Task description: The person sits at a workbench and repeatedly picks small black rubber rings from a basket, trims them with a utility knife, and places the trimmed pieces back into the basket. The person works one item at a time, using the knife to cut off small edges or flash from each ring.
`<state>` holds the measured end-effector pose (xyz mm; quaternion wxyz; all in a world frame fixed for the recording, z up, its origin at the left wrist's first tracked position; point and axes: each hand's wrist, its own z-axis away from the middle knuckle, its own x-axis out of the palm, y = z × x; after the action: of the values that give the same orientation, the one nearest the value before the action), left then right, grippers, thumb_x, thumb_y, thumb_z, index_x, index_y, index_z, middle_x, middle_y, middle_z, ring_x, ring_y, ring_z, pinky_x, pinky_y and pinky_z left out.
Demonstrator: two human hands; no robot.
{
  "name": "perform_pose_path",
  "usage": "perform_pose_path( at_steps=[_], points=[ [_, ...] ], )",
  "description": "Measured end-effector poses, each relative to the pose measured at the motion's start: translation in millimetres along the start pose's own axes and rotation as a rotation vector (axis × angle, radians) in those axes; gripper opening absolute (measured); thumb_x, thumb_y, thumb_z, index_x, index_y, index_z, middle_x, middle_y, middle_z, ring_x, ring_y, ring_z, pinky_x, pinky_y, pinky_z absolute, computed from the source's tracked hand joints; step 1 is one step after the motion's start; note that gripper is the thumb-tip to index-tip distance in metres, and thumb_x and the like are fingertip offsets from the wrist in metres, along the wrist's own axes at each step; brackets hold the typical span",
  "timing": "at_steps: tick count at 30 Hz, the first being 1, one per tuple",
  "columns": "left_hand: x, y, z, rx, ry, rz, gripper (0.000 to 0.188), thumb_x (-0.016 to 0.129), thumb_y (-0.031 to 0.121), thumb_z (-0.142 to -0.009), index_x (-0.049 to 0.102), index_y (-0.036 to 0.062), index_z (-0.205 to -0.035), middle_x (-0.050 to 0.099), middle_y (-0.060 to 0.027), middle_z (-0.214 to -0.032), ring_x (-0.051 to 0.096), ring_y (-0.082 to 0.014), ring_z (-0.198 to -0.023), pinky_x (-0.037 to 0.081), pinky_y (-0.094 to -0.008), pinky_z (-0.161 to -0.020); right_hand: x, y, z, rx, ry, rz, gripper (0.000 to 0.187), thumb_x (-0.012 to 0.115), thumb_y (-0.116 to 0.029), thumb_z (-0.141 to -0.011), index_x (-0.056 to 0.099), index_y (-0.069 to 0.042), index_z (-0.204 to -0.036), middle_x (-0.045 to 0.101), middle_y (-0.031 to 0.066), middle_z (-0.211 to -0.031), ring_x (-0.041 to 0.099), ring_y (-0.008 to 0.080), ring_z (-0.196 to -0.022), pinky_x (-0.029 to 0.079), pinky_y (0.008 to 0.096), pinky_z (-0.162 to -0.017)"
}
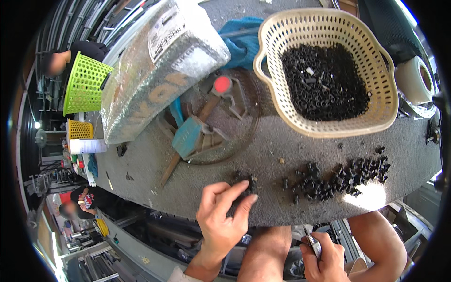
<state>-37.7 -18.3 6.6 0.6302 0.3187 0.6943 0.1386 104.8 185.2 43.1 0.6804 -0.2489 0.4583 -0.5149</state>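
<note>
My left hand [223,218] reaches over the worktable's near edge, thumb and fingertips a little apart beside a small heap of black parts [243,181]. Whether a fingertip touches a part is hard to make out. Below the table edge, in front of my knees, my right hand [324,258] is closed around a silver metal hand tool with a pointed end [314,244]; its exact kind is partly hidden by the fingers. To the right of my left hand lies a larger spread of small black fittings [336,181].
A cream perforated basket [277,101] holding many small black rings stands at the back right. Farther left are a wrapped package [159,80], a teal-and-grey tool with a wooden bar [188,138] and a green basket [87,84]. A roll of film [408,82] sits right.
</note>
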Motion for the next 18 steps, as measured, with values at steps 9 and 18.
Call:
perform_pose_path(
  at_steps=[9, 18],
  points=[
    [6, -4, 1, 0.123, 0.086, 0.085, 0.034, 0.094, 0.004, -0.074, 0.081, 0.0061, -0.106, 0.064, -0.0045, -0.094, 0.062, -0.0133, -0.069, 0.049, -0.0273, -0.061, -6, -6, 0, 0.087, -0.074, 0.009, 0.027, 0.066, -0.01, -0.099, 0.062, 0.0, -0.124, 0.073, 0.0232, -0.087, 0.072, 0.0394, -0.07, 0.054, 0.0442, -0.062],
    [-2, 5, 29, -0.166, -0.163, 0.697, 0.037, 0.08, -0.008, -0.088, 0.069, -0.0029, -0.123, 0.079, -0.0173, -0.109, 0.07, -0.0093, -0.078, 0.051, -0.0199, -0.063, -5, 2, -3, 0.008, -0.054, -0.067, 0.034, 0.065, -0.009, -0.097, 0.059, -0.001, -0.13, 0.073, 0.0266, -0.096, 0.072, 0.048, -0.088, 0.057, 0.0493, -0.071]
  ],
)
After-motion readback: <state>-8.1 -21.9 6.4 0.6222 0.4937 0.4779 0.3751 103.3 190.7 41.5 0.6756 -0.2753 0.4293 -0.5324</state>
